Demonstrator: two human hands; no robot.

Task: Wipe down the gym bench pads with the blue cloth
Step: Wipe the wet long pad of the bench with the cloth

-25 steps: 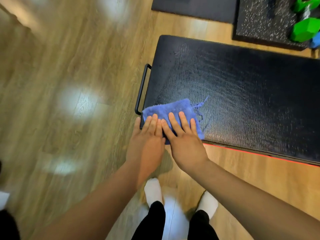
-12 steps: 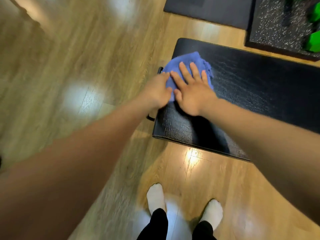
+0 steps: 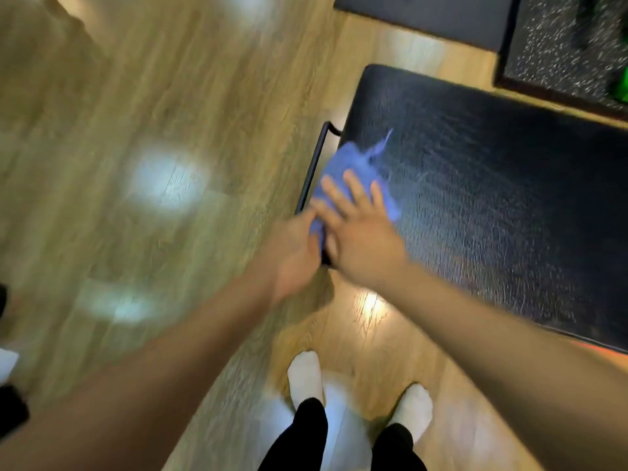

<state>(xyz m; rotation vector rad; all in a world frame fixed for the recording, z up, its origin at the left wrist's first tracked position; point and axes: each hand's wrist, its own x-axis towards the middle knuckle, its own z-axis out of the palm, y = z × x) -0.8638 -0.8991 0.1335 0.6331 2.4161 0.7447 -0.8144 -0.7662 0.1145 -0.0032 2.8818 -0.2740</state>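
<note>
Wood floor (image 3: 142,137) here, cloth (image 3: 350,161) at the pad's (image 3: 492,198) left end under my flat right hand (image 3: 360,236), left hand (image 3: 292,253) right beside it (grip too blurry to tell), so a fast swipe could drag the cloth off the edge.

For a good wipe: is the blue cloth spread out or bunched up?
Bunched up: the cloth is a small lump under the right hand; blur hides its folds.
</note>
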